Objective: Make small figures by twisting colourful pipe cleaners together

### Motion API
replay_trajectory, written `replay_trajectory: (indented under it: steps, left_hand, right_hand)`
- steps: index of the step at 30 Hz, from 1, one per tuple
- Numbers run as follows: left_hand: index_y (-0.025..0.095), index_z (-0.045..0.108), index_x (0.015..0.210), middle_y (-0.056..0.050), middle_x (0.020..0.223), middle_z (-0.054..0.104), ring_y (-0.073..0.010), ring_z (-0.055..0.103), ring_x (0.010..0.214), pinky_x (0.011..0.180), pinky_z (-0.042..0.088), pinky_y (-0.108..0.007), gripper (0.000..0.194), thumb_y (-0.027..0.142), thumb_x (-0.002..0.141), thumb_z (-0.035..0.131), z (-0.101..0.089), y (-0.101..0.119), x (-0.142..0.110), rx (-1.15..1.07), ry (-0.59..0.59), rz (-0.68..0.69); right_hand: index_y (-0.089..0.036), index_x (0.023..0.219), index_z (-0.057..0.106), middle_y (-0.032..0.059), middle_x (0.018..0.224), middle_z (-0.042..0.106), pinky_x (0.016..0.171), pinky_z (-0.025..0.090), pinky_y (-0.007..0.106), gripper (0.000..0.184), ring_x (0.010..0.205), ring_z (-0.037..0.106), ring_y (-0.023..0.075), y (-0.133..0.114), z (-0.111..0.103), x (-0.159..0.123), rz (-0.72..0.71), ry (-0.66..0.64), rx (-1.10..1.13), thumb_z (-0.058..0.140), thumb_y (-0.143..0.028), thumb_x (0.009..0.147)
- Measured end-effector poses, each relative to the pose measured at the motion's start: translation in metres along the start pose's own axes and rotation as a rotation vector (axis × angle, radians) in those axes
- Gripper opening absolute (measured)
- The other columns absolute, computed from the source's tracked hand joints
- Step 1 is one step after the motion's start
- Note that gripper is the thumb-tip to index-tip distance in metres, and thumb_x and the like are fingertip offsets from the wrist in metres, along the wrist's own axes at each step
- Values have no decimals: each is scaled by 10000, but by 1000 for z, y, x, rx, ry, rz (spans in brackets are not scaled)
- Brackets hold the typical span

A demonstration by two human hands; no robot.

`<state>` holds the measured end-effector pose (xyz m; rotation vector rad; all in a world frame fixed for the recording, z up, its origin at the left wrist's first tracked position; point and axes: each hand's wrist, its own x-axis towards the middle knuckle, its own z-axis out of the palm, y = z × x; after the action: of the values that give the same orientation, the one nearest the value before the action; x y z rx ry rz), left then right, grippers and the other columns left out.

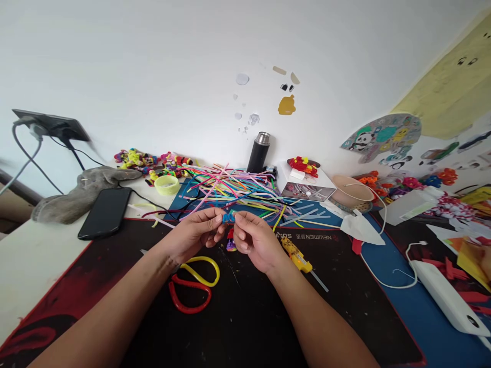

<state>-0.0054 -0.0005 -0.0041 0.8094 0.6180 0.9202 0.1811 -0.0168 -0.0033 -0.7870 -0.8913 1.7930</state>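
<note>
A short blue pipe cleaner point(228, 217), bent into a tight zigzag, is stretched between my two hands above the dark mat. My left hand point(205, 227) pinches its left end between thumb and forefinger. At the other end, my right hand point(253, 237) grips it the same way. Below and between the hands lies a small red and purple figure point(231, 241), partly hidden by my fingers. Scissors point(192, 301) with one red and one yellow handle loop rest under my left wrist, their blades mostly covered. A yellow glue gun point(297, 255) lies beside my right wrist.
Many colourful pipe cleaners point(230, 189) are heaped behind the mat point(230, 332), before a black thermos point(259, 153). A phone point(105, 213) and a tape roll point(166, 185) sit to the left. Rightward are a box point(307, 186), a bowl point(351, 190) and a white power bank point(448, 296) with its cable.
</note>
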Motion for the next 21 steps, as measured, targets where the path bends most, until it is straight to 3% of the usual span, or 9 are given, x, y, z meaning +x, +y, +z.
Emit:
replay_trajectory:
  steps: [12,21]
  left_hand:
    - [168,791,955,3,693,635,-103,546,582,479,391,-190,399,312,665,1024,0,5,0,3,65,64]
    - [200,766,1057,-18,903,679,-143,582,744,583,472,-240,436,353,713,986,1,-5,2,337,130,286]
  right_hand:
    - [-193,900,664,-87,590,522,413,202,205,388,420,396,57,1,-2,1,-19,51,-29,906,-476,790]
    - [-194,901,667,-84,583,536,400,192,202,396,411,410,59,2,-6,5,-16,37,-13,924,-468,777]
